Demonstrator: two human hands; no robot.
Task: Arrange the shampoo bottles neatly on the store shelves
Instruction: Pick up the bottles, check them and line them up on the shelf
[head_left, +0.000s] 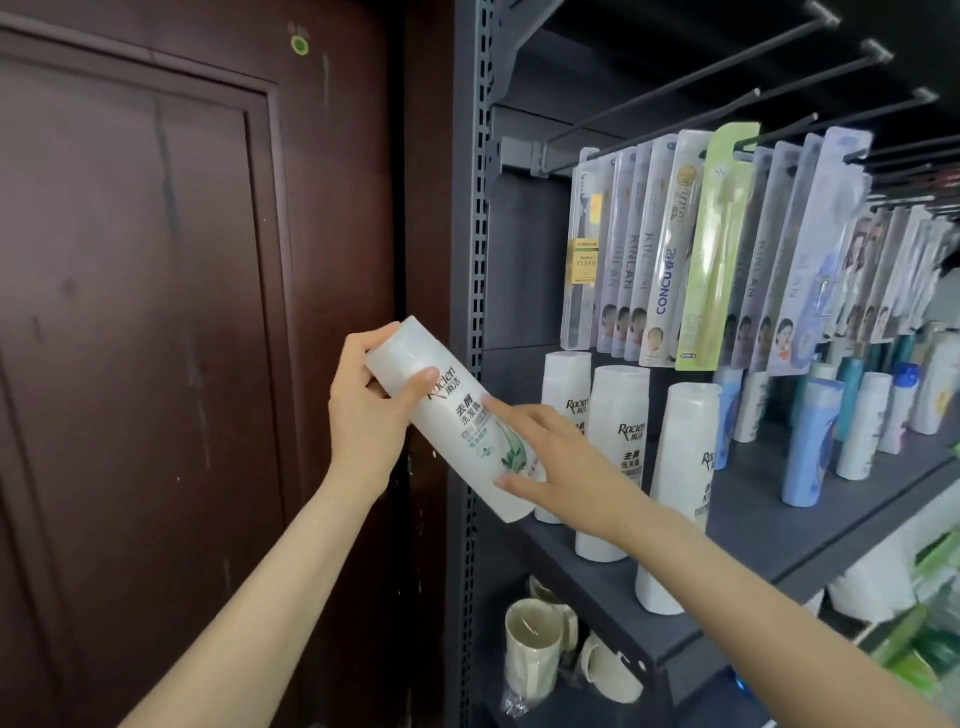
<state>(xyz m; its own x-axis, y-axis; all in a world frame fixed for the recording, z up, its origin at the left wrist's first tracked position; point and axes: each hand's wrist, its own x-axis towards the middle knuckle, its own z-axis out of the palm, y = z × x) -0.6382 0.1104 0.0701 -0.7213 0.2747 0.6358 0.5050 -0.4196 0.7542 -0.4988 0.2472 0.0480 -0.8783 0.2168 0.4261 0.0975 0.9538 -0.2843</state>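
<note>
Both bare forearms reach up from the bottom of the head view, w/ the right hand (558, 465) a bit closer to the lens. Its fingers are mostly straight, laid against the label side and lower end of a white shampoo bottle (457, 421); can't tell if the thumb wraps round the back. Left hand (371, 402) grips the bottle's upper end, thumb across the front and fingers curled round the far side. So the bottle is up in the air, tilted w/ its top toward the upper left, just in front of the shelf's left edge and not resting on anything.

On the dark grey shelf (769, 525) behind it stand three matching white bottles (618, 457), upright in a rough row, front one nearest the shelf lip. Further right are blue bottles (810, 441) and more white ones, also upright. Toothbrush packs (670, 249) hang from pegs above. Cream mugs (532, 644) sit on the level below. Brown door (182, 312) fills the left side.
</note>
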